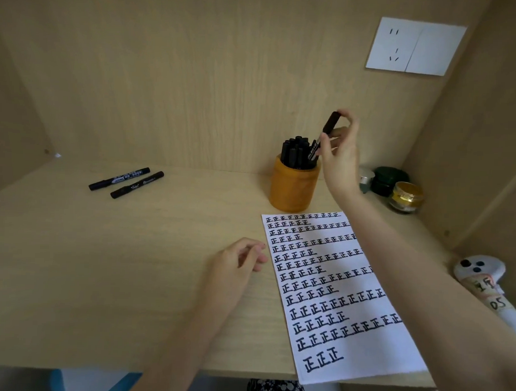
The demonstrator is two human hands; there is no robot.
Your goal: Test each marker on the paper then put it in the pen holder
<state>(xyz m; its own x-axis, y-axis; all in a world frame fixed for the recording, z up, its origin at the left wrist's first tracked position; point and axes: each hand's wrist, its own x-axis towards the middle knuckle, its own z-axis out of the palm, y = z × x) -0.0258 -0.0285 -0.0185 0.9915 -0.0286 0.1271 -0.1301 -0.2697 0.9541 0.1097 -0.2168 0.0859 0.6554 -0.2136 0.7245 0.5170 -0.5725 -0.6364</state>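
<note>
My right hand [340, 157] holds a capped black marker [329, 124] by its upper end, tilted, with its lower end inside the orange pen holder [292, 187]. Several other black markers [295, 151] stand in that holder. Two more black markers [120, 178] [137, 184] lie side by side on the desk at the far left. A white paper [359, 354] covered in rows of black test marks lies on the right of the desk, under my right forearm. Beside the paper's left edge rests my left hand [237, 262], its fingers loosely curled and holding nothing.
Three small jars [406, 197] stand in the back right corner behind the holder. A white controller [482, 279] with taped labels lies at the right edge. A wall socket [414, 48] sits on the wooden back panel. The desk's front edge [157, 367] runs below my arms.
</note>
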